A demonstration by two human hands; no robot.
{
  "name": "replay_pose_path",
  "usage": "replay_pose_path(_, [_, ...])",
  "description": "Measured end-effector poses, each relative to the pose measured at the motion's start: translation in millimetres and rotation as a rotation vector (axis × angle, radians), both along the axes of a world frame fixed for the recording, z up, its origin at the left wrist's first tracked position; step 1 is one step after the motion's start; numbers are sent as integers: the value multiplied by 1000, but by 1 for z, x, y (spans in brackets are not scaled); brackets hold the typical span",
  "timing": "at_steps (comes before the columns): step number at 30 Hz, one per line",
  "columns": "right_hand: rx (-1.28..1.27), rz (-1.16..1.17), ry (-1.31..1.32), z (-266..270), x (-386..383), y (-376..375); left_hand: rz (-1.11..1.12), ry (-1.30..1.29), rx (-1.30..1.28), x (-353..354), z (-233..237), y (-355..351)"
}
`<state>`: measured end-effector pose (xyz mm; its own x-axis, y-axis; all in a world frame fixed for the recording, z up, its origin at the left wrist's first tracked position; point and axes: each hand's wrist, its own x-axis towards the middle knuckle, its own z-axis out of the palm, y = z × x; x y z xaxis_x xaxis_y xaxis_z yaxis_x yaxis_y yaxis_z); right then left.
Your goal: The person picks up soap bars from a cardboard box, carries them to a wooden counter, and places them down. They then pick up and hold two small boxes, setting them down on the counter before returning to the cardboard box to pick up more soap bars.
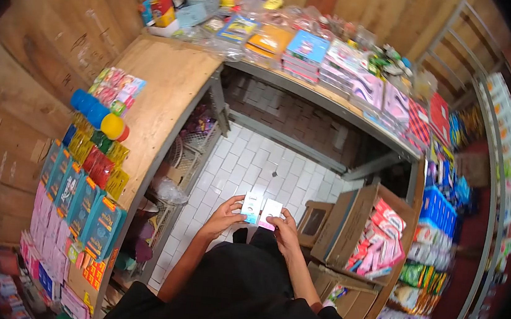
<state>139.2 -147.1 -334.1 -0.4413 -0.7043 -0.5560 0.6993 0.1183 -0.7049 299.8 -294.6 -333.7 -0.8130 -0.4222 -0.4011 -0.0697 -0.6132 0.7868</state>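
Cardboard box (343, 222) beside my right hand (286, 229) holds pink and red packets (379, 240), perhaps sachets. That hand grips a pink card (270, 214); my left hand (224, 216) grips a blue card (251, 207), above the tiled floor (255, 159).

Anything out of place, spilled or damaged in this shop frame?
Nothing looks spilled or broken. The packets in the open cardboard box lie jumbled, unlike the neat rows on the wooden counter. The left hand holds a pale blue card, the right hand a pink card, both flat.
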Motion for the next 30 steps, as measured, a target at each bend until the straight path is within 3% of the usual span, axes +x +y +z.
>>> replay_pose_path(18, [-38,620,4,-7,-91,-264,616,47,-24,-29,-15,-143])
replay_pose_path(22, [-2,722,-1,-2,-90,-317,795,73,35,-34,-11,-161])
replay_pose_path(30, [-36,861,-4,-7,-55,-416,919,88,22,-3,-37,-233])
